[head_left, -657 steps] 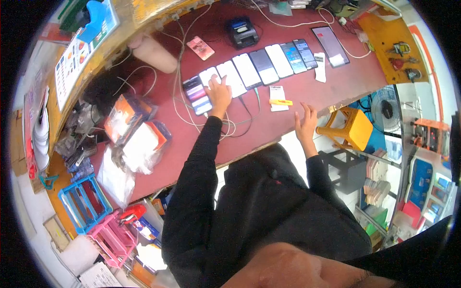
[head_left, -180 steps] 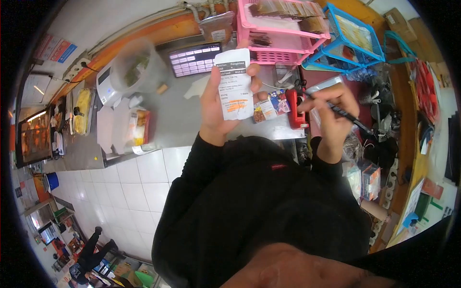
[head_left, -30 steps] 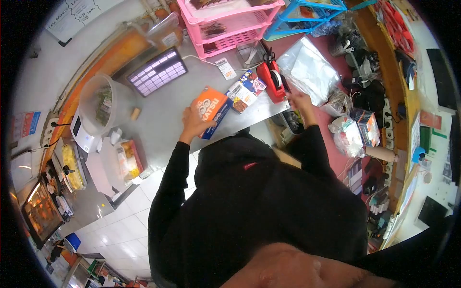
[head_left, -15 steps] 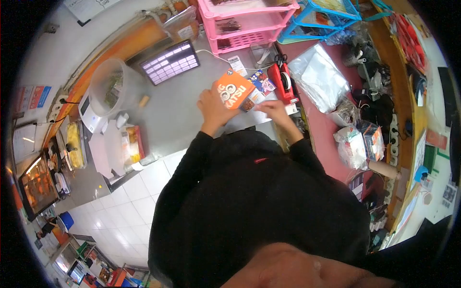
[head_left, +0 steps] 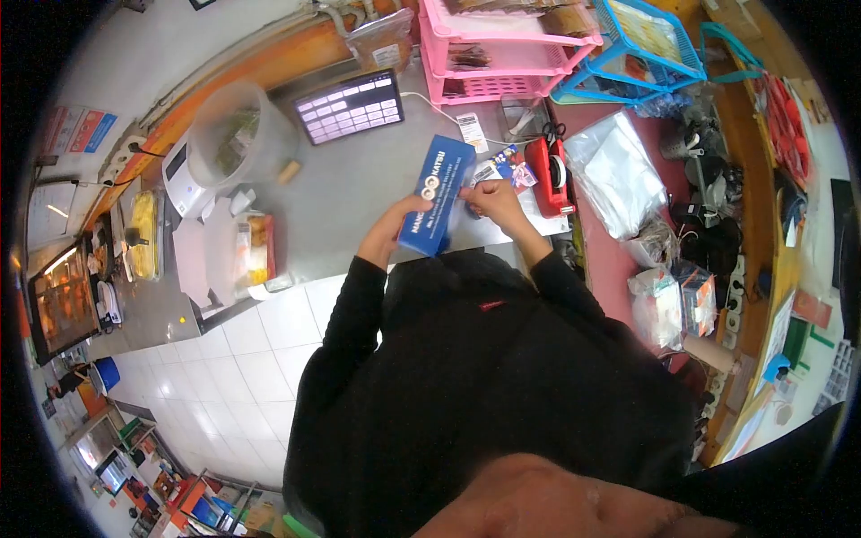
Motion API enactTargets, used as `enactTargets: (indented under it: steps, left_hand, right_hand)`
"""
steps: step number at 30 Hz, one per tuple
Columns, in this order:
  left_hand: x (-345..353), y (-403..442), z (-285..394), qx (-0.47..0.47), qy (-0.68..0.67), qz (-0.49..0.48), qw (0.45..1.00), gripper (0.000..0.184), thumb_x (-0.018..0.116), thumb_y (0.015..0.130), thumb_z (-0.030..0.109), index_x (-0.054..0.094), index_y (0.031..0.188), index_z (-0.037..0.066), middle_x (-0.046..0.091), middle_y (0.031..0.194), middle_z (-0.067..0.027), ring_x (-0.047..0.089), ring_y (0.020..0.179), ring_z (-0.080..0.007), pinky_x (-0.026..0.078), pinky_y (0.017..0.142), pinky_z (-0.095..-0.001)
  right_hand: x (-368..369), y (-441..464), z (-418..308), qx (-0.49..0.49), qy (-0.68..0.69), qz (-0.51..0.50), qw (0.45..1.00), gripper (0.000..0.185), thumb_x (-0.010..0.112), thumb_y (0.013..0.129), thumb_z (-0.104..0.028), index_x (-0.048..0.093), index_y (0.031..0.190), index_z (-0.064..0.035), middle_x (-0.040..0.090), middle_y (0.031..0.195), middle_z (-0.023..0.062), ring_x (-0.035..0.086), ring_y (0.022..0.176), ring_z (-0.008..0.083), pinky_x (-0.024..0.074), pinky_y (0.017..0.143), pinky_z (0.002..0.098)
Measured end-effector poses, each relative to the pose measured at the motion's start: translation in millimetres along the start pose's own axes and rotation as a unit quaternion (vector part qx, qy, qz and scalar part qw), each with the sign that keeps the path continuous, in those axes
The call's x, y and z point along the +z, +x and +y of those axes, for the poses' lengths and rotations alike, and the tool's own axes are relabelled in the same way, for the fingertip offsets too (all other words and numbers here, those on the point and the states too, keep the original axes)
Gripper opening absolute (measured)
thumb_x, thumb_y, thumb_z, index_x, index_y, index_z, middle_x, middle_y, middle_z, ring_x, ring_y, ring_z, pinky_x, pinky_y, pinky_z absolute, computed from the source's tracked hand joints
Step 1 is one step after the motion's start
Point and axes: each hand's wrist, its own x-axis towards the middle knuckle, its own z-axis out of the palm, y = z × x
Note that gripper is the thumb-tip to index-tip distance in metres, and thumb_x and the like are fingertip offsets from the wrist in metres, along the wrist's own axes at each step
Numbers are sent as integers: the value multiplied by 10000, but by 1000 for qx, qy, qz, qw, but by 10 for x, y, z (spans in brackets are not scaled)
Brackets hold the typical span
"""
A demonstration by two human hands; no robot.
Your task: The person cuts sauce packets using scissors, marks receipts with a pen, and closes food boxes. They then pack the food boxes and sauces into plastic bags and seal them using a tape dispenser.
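My left hand [head_left: 393, 226] grips a printed box [head_left: 437, 193] by its left side. The blue face turned up carries white lettering that ends in "KATSU". Above the front part of the grey counter [head_left: 332, 188], the box is tilted. My right hand [head_left: 499, 203] is closed at the box's right edge, its fingers curled and thumb side against the edge. Anything pinched in it is hidden or too small to name. Just beyond the right hand lie colourful printed cards [head_left: 513, 167]. A red tape dispenser [head_left: 549, 177] stands to the right of them.
A lit tablet [head_left: 352, 108] stands at the back, with a white cable. Left of it are a clear tub [head_left: 238, 134] and a white device [head_left: 184, 184]. Pink trays [head_left: 502, 85] and blue trays [head_left: 628, 81] rise behind. Clear plastic bags [head_left: 614, 166] lie right.
The box has been turned from its orange face to its blue face. My right hand has moved to the box's right edge. The whole view has shifted slightly.
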Motion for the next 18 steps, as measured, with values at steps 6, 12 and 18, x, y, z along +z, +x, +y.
enactTargets:
  steps: [6,12,18]
  left_hand:
    - [-519,177,-337,118,132,122,977,735,724,665,268,437,1297,27,594,1080,-184,592,970,-284,487,856,-389]
    - [-954,417,-551,151,707,319,613,1146,835,421,356,293,1404,127,427,1229,-181,387,1153,-371,249,989,-564]
    - [-963,239,-578,247,682,368,582,1092,816,527,534,305,1411,149,362,1323,-139,296,1277,-338,137,1013,-637]
  right_hand:
    - [-136,769,202,-113,-186,64,974,225,775,713,-235,683,762,-36,662,656,79,627,597,161,475,563,281]
    - [-641,2171,565,-114,-532,210,812,268,681,758,-278,692,836,-23,675,919,188,665,808,326,530,697,393]
    - [-436,2228,550,84,-558,163,809,317,646,780,-273,666,981,-29,663,1019,180,649,977,307,534,824,400]
